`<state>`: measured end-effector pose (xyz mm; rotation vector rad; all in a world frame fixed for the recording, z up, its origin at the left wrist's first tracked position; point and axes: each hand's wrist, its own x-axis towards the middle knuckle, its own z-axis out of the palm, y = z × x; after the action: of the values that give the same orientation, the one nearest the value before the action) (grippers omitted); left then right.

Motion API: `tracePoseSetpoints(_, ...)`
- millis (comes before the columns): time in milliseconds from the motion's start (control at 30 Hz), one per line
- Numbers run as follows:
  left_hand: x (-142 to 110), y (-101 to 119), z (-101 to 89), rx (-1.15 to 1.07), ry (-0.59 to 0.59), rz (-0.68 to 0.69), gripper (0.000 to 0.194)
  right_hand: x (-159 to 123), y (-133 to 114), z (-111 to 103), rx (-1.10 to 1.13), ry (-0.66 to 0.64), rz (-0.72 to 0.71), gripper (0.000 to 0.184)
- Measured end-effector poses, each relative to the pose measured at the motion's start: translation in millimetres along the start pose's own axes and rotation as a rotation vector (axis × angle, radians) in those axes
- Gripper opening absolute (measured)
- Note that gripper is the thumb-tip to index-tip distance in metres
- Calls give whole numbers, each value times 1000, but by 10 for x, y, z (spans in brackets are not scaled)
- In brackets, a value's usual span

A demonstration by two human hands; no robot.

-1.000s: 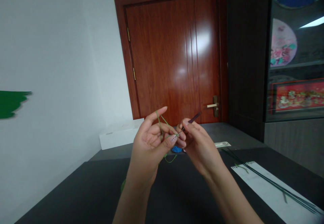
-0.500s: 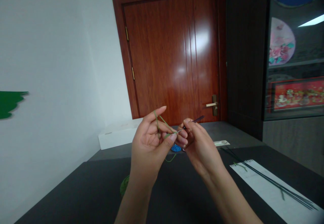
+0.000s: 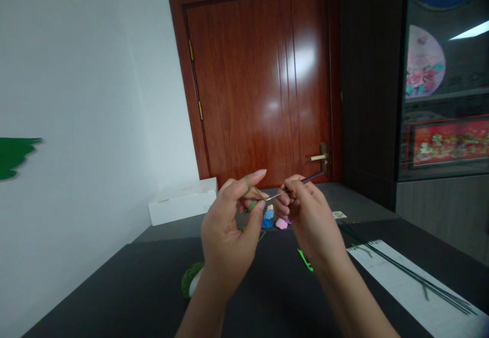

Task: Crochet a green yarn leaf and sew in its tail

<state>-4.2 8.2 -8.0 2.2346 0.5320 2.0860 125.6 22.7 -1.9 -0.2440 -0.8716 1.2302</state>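
My right hand [image 3: 311, 210] pinches a crochet hook [image 3: 314, 177] with a dark handle; its thin metal tip points left and meets green yarn. Between the thumb and fingers of my left hand [image 3: 233, 231] is a small green crochet piece [image 3: 252, 205], partly covered by the fingers. A strand of green yarn [image 3: 248, 181] loops over the left index finger and runs down to the hook tip. Behind my left wrist, a ball of green yarn [image 3: 189, 279] lies on the dark table, half hidden.
Blue [image 3: 267, 221] and pink crochet pieces [image 3: 281, 224] lie beyond my hands. A bright green clip-like tool [image 3: 305, 260] is near my right wrist. On the right, dark stems [image 3: 420, 279] cross a white notebook [image 3: 385, 277]. A white box [image 3: 179, 205] stands against the wall.
Both hands have shifted slightly right. The left index finger has bent lower, and the hook has drawn back to the right, its shaft showing more. The bright green tool has come into view.
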Motion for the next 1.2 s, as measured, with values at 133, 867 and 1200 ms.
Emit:
tracePoseSetpoints(133,16,-35,-53,135,-84,57,60,-3,-23,-1,-174,31,-150,24)
tracePoseSetpoints(867,57,18,-113,162,-222,5,60,-64,-118,2,-560,86,-337,20)
tracePoseSetpoints(1200,38,-6,-84,-70,-171,-91,64,-5,-101,-42,-238,12,-248,23)
